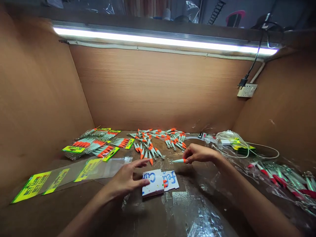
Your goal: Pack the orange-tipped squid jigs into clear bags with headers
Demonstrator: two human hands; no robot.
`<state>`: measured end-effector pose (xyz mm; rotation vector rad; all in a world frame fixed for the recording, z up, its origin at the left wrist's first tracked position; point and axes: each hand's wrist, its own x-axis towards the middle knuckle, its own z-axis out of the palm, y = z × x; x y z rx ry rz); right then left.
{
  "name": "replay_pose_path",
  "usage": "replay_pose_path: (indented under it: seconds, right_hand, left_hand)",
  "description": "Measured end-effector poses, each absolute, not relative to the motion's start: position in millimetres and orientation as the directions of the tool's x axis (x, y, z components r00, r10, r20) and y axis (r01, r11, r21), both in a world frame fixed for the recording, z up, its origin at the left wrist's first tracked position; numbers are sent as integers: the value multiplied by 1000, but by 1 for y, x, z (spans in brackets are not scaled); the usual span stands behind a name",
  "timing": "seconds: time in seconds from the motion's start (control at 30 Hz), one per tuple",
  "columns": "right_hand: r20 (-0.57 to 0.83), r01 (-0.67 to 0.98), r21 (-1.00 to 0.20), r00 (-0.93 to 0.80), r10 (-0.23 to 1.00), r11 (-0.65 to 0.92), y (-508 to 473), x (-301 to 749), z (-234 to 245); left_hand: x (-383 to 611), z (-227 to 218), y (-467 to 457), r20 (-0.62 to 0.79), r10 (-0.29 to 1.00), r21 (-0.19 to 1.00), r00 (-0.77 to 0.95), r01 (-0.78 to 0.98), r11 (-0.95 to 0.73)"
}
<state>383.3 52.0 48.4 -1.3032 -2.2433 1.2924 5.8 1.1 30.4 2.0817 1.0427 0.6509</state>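
My right hand (197,153) pinches one fishing lure (178,161) by its orange end; the pale body and hooked tip point left. The fingers of my left hand (133,175) are apart, with the thumb at the left edge of a folded white card (153,187) with blue lettering. I cannot tell whether the thumb presses on it. A small orange piece shows at the card's fold. Beyond my hands lies a loose pile of orange-and-white fishing lures (148,144), some near my left fingertips.
Clear bags with yellow headers (37,184) lie flat at the left, below packed lures (91,144). Red-and-silver lures (283,181) in plastic lie at the right, near a white cable (277,154). Wooden walls (158,89) enclose three sides; a plug (244,81) hangs by the socket.
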Motion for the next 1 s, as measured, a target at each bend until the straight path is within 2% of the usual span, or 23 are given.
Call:
replay_pose_path:
  seconds: [0.1,0.2,0.3,0.4,0.53,0.63,0.7,0.77,0.87,1.0]
  right_hand:
    - [-239,719,-623,-551,799,309,50,374,42]
    - [-257,776,-534,-528,809,336,43,350,34]
    - [-170,817,-454,-471,866,355,33,322,25]
    - [-40,798,-430,-484,874,422,23,299,16]
    - [116,693,-398,-611,783,600,14,286,7]
    - [119,577,-418,-730,673,701,17,291,11]
    - [85,570,-480,-726,682,667,29,296,19]
    - [71,672,-507,-591,803,540,49,295,31]
    - [61,820,-454,-362,930,349,88,274,44]
    - [-92,882,-415,-284,954,223,134,232,44]
  left_hand:
    - [14,9,-5,151,770,557,620,590,-585]
    - [19,-10,-10,182,736,462,652,604,-650]
    - [23,-17,-11,238,723,442,649,591,-675]
    - [26,-18,-10,283,714,454,641,566,-688]
    - [26,-18,-10,308,706,490,638,530,-692]
    - [24,-19,-10,284,716,508,637,534,-676]
    - [23,-19,-9,276,713,508,645,531,-678]
    - [21,-19,-9,277,698,496,660,524,-692]
    - [21,-18,-9,288,678,464,676,521,-717]
    - [21,-15,-11,311,674,440,670,527,-727]
